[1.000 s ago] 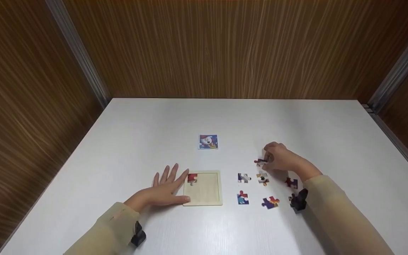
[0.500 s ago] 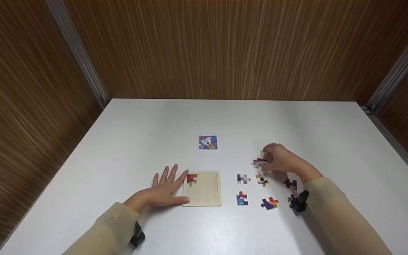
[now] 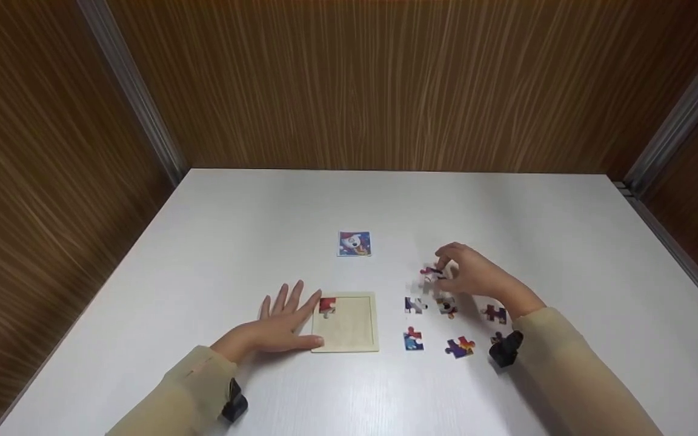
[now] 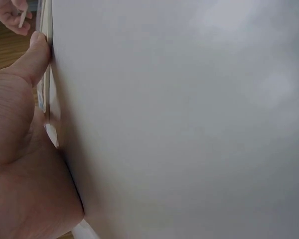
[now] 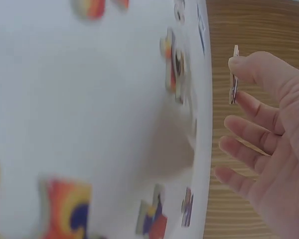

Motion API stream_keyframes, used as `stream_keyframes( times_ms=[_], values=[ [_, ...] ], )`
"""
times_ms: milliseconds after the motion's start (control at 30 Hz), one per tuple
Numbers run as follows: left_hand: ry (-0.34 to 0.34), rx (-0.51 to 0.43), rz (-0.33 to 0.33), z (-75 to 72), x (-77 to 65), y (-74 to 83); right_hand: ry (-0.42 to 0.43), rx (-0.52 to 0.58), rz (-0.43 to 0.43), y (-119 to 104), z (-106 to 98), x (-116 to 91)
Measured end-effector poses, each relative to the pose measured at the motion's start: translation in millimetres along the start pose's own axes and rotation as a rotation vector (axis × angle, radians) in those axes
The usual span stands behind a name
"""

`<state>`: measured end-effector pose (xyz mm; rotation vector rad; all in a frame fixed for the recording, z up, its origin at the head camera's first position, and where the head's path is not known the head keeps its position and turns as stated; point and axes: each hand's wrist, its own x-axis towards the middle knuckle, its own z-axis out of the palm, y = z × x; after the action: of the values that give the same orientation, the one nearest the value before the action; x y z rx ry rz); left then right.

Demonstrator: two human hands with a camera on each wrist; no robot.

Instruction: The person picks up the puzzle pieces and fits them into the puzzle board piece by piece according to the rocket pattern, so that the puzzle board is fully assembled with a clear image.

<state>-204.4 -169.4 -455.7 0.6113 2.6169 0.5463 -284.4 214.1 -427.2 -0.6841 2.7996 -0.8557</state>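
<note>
My left hand [image 3: 279, 329] rests on the table with fingers spread, thumb and index finger touching the left side of a square wooden puzzle tray [image 3: 349, 336]. A red puzzle piece [image 3: 327, 305] lies in the tray's upper left corner. Between thumb and index finger, my right hand [image 3: 475, 274] pinches another jigsaw piece [image 3: 430, 274], blurred in the head view. The right wrist view shows this held piece [image 5: 233, 87] edge-on, raised off the table, with the other fingers loosely bent. Just below that hand lie a grey-white piece [image 3: 414, 305] and a piece with a black spot [image 3: 446, 306].
More loose pieces lie nearer: a blue-and-red one [image 3: 413, 340], a purple-and-orange one [image 3: 459, 347] and a dark red one [image 3: 495, 313]. Another is partly covered by the right wrist's black camera [image 3: 506, 349]. A picture card [image 3: 354, 243] lies beyond the tray. Wood-grain panels [image 3: 373, 85] border the table.
My right hand has moved a little left with the pinched puzzle piece, which has come up off the table. The left hand and tray keep their places.
</note>
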Motion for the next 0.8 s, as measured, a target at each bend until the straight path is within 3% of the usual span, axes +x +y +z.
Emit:
stream_keyframes(
  times_ms=[267,800],
  values=[
    [-0.007,-0.001,-0.006,-1.7,-0.7,3.4,0.025,0.03,-0.101,-14,5,-1],
    [-0.005,0.018,-0.018,-1.6,-1.9,4.1,0.006,0.053,-0.119,-50,31,5]
  ],
)
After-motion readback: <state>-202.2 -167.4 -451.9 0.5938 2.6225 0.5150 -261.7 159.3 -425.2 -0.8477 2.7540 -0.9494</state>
